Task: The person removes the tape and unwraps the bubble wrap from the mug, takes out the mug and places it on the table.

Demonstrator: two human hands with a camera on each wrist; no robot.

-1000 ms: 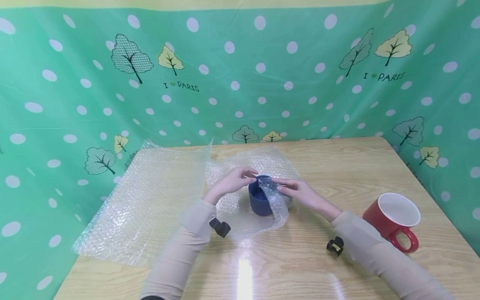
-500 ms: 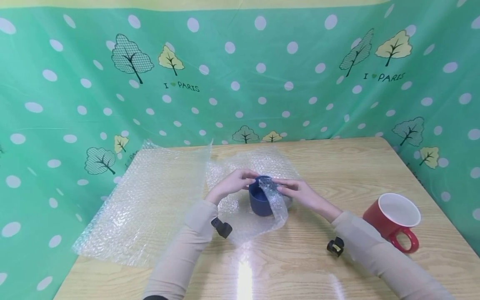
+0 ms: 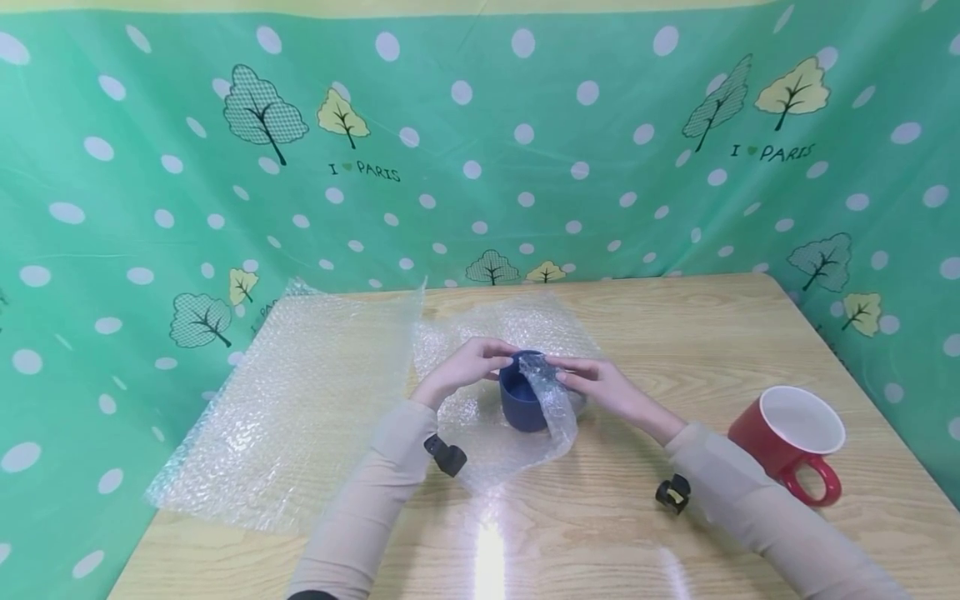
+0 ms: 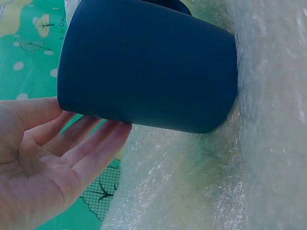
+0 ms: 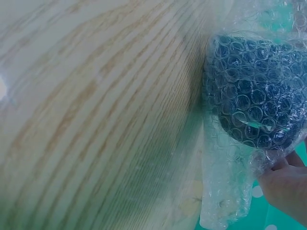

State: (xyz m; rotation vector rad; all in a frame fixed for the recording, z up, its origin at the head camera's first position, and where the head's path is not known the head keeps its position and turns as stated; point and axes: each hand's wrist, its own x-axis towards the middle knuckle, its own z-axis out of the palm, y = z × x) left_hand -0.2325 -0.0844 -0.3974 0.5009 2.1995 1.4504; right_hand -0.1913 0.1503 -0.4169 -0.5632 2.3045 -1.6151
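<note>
A dark blue mug (image 3: 522, 410) stands upright on a sheet of bubble wrap (image 3: 517, 321). My left hand (image 3: 467, 363) holds the mug at its left rim; in the left wrist view, thumb and fingers of this hand (image 4: 45, 167) lie against the bare side of the mug (image 4: 144, 62). Bubble wrap covers the mug's right side, its end folded over the rim. My right hand (image 3: 603, 386) pinches that wrap by the rim. Seen from the right wrist, the bubble wrap (image 5: 254, 96) lies close round the mug, above the right hand (image 5: 288, 187), which is partly cut off.
A second, larger bubble wrap sheet (image 3: 300, 408) lies flat on the left of the wooden table (image 3: 600, 533). To the right, beside my right sleeve, stands a red mug (image 3: 783, 442) with a white inside. A green dotted cloth (image 3: 480, 150) hangs behind the table.
Hands, blue mug and bubble wrap keep almost the same places. The left hand and wrist have shifted very slightly to the right.
</note>
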